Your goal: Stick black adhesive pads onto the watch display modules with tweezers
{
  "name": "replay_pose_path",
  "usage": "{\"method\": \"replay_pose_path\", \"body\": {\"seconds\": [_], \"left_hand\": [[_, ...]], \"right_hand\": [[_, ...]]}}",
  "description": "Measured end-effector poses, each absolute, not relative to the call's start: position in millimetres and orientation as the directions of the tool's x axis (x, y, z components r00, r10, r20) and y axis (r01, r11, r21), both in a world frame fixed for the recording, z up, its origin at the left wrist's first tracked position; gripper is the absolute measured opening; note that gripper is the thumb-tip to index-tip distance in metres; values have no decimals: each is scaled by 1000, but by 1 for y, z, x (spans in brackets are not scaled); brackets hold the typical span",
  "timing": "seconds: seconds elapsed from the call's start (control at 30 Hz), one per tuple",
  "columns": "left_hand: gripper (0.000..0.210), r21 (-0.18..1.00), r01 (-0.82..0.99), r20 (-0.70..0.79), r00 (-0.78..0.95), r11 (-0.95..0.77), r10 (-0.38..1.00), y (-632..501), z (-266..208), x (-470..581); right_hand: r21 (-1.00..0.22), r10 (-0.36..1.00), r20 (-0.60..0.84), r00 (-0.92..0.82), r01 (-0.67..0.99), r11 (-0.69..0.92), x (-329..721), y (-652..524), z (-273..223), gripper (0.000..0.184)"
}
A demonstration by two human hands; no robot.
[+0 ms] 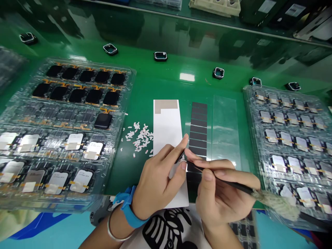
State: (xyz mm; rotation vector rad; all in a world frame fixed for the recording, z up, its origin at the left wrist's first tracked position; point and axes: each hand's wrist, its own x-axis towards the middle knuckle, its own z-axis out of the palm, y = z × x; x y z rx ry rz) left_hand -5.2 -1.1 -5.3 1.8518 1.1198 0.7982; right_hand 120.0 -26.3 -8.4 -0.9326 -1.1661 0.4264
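Observation:
My left hand, with a blue strap at the wrist, is over the white card. Its index finger and thumb close on the edge of a small dark piece, mostly hidden by the fingers. My right hand grips a thin black tool like a pen, its tip at the dark piece. A pale wrapping covers the tool farther back, and its exact kind is unclear. Just beyond the right hand lies a clear sheet with a column of dark grey rectangular strips.
Small white scraps lie left of the card. A clear tray on the left carries black screens and silver modules; another tray stands right. Several watch cases line the back. A clear sheet lies beside the strips.

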Motion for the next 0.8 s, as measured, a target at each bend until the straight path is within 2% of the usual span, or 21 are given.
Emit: {"method": "replay_pose_path", "body": {"seconds": [0.17,0.37,0.53,0.7,0.8], "left_hand": [[48,847,435,121,402,-305,908,-1,-6,-4],[53,824,473,116,397,-311,911,-2,-8,-4],[52,830,463,118,399,-311,909,-2,-7,-5],[51,838,461,99,399,-292,912,1,-8,-2],[48,840,439,139,395,-320,908,-2,-3,-2]], "right_hand": [[-806,700,584,411,192,560,121,-26,-7,35],[-799,718,596,360,176,575,120,-27,-8,38],[-797,721,602,342,218,563,121,-29,-10,44],[-785,707,619,343,234,574,123,-28,-9,40],[-778,686,628,366,291,557,126,-31,-8,44]]}}
